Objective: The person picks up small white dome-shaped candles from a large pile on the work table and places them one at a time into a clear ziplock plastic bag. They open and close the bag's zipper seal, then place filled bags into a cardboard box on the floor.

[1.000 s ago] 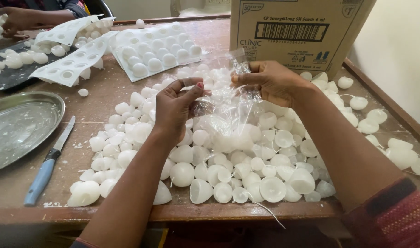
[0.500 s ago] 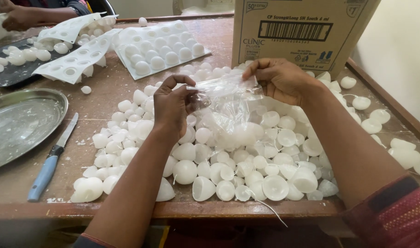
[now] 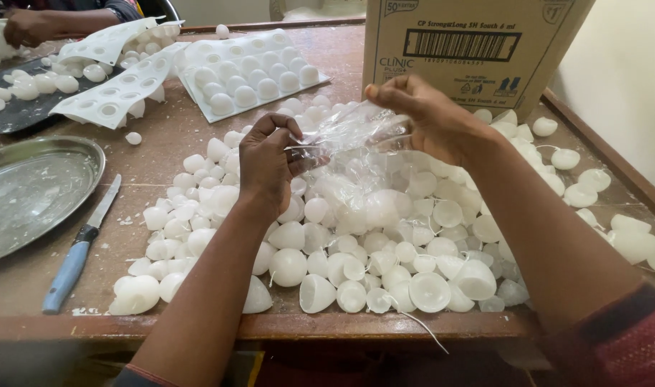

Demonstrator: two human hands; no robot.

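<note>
Both hands are raised over the middle of the tabletop (image 3: 198,136), stretching a clear plastic bag (image 3: 349,136) between them. The left hand (image 3: 266,165) is curled shut, its fingers pinching one edge of the bag's mouth, wrist bent down and forearm running back toward the near edge. The right hand (image 3: 427,118) grips the opposite edge with thumb and fingers closed on the film, its forearm slanting in from the near right corner. The bag hangs above a heap of white half-round wax candles (image 3: 356,244) with thin wicks, which covers the tabletop from the middle to the right edge. A cardboard box (image 3: 470,50) stands at the far edge just behind the right hand. White moulding trays (image 3: 248,72) lie toward the far left, a steel plate (image 3: 34,186) sits at the left edge, and a blue-handled knife (image 3: 76,251) lies beside it. Another person's hand (image 3: 26,29) works at the far left corner. Compared with half a second ago, the right hand has lifted and pulled the bag's mouth wider and flatter; the left hand has hardly moved.
</note>
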